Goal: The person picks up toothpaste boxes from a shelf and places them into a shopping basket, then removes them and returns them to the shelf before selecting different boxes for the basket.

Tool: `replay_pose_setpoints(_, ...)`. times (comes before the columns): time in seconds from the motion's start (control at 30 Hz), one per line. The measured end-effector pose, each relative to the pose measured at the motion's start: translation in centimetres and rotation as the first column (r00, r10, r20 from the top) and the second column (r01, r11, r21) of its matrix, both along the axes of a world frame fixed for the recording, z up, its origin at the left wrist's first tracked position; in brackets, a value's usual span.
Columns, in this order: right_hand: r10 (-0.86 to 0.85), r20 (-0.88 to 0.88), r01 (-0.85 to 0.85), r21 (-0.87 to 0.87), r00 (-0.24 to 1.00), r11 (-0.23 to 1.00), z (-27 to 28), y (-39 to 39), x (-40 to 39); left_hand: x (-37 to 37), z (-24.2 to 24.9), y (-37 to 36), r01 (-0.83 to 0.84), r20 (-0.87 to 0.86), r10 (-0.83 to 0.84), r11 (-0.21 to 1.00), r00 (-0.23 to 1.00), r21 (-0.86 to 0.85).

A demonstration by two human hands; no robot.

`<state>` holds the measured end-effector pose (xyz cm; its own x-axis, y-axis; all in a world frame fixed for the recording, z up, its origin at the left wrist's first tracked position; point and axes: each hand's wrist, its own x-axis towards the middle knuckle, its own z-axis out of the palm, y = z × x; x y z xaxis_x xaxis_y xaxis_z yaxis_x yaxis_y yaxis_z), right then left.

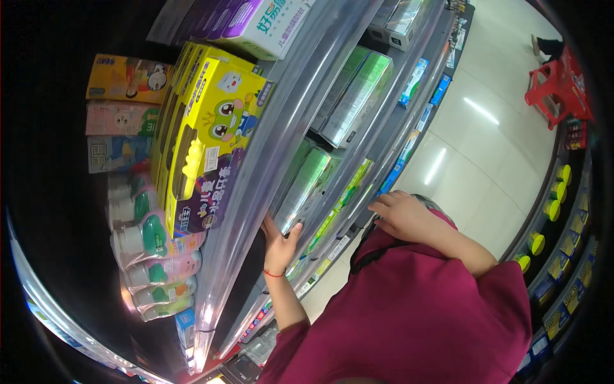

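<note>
My left hand point(279, 249), a red cord at its wrist, reaches into a middle shelf. Its thumb and fingers are spread around the near end of a green and silver box point(308, 192); part of the fingers is hidden beside the box. My right hand point(398, 214) is in front of the shelf edge, close to my body, fingers apart and slightly bent, with nothing visible in it. Near it runs a row of blue price strips point(400, 163). More green and silver boxes point(361, 99) lie farther along the shelf.
On the upper shelf at left stand yellow frog-print boxes point(224, 121), a purple and white box point(272, 29) and capped bottles point(144, 240). Clear plastic rails point(281, 109) edge the shelves. Across the tiled aisle point(473, 147) are a red stool point(551, 89), a person's foot and another shelf.
</note>
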<state>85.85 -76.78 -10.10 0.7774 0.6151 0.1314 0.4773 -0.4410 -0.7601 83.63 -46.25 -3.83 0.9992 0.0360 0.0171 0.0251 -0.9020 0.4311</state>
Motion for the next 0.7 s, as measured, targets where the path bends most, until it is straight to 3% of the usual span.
replay_pose_setpoints(0.2,0.045,-0.009,-0.045,-0.048,0.999,0.998,-0.5,1.1,0.2,-0.8,1.5,0.6,-0.063,-0.216,0.05,0.996,0.975,-0.057)
replay_pose_setpoints(0.27,0.068,-0.001,-0.068,-0.062,0.998,0.996,-1.4,1.1,0.1,-1.1,1.5,1.6,-0.095,-0.298,0.018,0.965,0.954,-0.246)
replay_pose_setpoints(0.33,0.047,-0.132,-0.078,-0.246,0.99,0.966,-2.3,1.5,-0.3,-1.2,2.0,0.8,-0.222,-0.459,0.109,0.955,0.882,-0.199)
replay_pose_setpoints(0.4,0.141,-0.218,-0.231,-0.468,0.966,0.853,-5.5,2.3,-0.3,0.0,4.2,-1.3,-0.254,-0.51,0.134,0.951,0.85,-0.174)
replay_pose_setpoints(0.43,0.183,-0.142,-0.23,-0.501,0.973,0.834,-7.6,2.4,-0.8,0.4,5.0,-2.1,-0.258,-0.515,0.137,0.951,0.846,-0.171)
replay_pose_setpoints(0.57,0.428,-0.268,-0.504,-0.519,0.863,0.691,-6.2,4.3,0.8,-1.4,1.0,-0.4,-0.204,-0.333,0.143,0.967,0.932,-0.153)
replay_pose_setpoints(0.67,0.52,-0.15,-0.518,-0.501,0.841,0.693,-3.5,6.2,0.9,-3.5,4.8,-1.5,-0.224,-0.316,0.194,0.973,0.929,-0.059)
replay_pose_setpoints(0.7,0.52,-0.169,-0.528,-0.499,0.837,0.688,-3.5,6.9,0.9,-5.0,3.9,-1.0,-0.208,-0.078,0.203,0.976,0.976,-0.067)
